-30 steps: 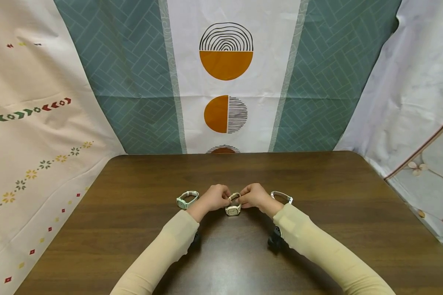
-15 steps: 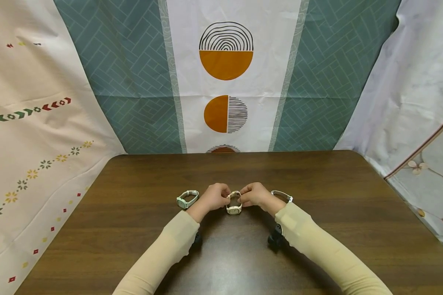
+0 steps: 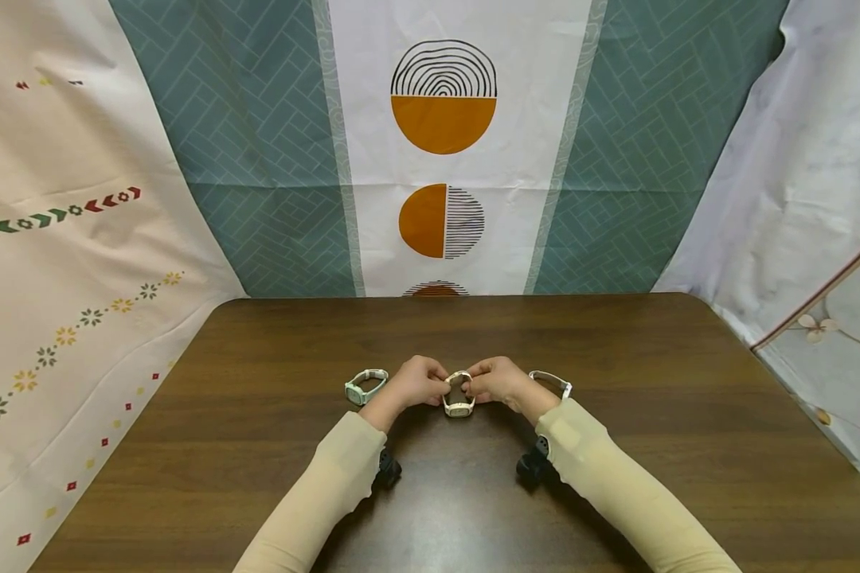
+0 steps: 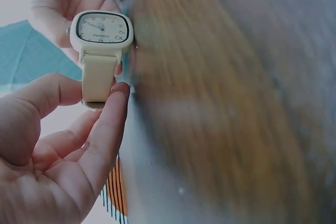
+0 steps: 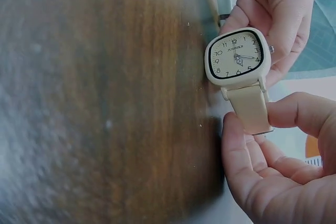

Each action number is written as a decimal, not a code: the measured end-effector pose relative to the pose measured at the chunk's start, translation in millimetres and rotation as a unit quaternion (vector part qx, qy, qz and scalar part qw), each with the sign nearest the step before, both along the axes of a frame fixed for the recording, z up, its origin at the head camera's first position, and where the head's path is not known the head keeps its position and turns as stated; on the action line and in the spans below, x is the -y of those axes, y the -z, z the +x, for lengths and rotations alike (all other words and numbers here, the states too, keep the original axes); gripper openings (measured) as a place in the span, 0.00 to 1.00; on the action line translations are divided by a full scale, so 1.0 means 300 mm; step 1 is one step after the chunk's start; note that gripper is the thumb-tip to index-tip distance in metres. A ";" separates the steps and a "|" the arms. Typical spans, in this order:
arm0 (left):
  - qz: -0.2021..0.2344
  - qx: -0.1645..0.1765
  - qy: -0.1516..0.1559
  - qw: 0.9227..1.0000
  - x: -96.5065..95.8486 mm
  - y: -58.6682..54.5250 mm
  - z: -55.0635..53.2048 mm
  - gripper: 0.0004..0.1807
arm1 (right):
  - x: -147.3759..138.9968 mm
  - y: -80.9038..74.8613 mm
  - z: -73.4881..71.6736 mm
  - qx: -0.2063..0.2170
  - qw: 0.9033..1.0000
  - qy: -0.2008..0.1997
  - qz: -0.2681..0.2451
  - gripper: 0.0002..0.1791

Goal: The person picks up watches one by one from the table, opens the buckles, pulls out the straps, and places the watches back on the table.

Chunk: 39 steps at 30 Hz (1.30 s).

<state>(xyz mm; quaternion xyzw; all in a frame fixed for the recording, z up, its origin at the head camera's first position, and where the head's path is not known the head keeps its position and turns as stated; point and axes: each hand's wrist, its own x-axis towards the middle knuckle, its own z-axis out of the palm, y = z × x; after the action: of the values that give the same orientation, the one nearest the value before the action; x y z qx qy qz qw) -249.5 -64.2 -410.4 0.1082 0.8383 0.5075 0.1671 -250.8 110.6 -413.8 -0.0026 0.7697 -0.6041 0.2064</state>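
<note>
A cream wristwatch (image 3: 460, 411) with a rounded-square face is held between both hands near the middle of the table, its strap forming a loop. In the left wrist view my left hand (image 4: 63, 150) pinches one side of the cream strap (image 4: 98, 77) between thumb and fingers. On the other side, my right hand (image 5: 283, 156) has thumb and fingertips at the strap below the watch face (image 5: 236, 56). Left of the hands lies a mint-green watch (image 3: 356, 395). A white watch (image 3: 564, 388) sits beside the right wrist, partly hidden behind it.
The brown wooden table (image 3: 430, 509) reaches back to a patterned cloth (image 3: 444, 171), with more cloth hanging at both sides. A black wrist camera (image 3: 533, 465) sits under the right forearm and another (image 3: 388, 469) by the left.
The cream watch has tilted in the hands, and its loop shows wider from above. Both hands keep nearly the same place; the other watches stay put.
</note>
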 end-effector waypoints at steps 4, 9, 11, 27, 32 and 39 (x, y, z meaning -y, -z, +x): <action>0.028 0.019 -0.002 0.999 0.004 0.003 0.002 0.10 | 0.001 0.007 0.001 0.002 1.000 0.005 -0.013 0.18; 0.045 0.032 -0.001 0.998 0.011 0.009 -0.002 0.11 | -0.003 0.012 0.000 0.014 0.999 0.010 -0.031 0.16; 0.047 0.034 -0.003 0.998 0.015 0.011 -0.004 0.12 | -0.004 0.012 0.000 0.016 0.999 0.012 -0.039 0.15; 0.050 0.079 -0.010 0.996 0.022 0.008 0.001 0.13 | 0.001 0.022 0.015 0.012 0.997 0.035 -0.071 0.19; 0.064 0.091 -0.009 0.994 0.022 0.010 0.002 0.13 | 0.000 0.030 0.012 0.013 0.996 0.038 -0.076 0.15; 0.066 0.102 0.006 0.993 0.031 0.016 -0.004 0.14 | -0.001 0.034 0.007 0.015 0.997 0.034 -0.068 0.18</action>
<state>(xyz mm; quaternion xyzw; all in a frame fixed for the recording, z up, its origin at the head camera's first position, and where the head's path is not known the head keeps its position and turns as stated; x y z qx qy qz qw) -250.7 -73.5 -415.1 0.0717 0.7808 0.5694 0.2470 -248.8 111.1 -423.9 0.0182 0.7230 -0.6619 0.1970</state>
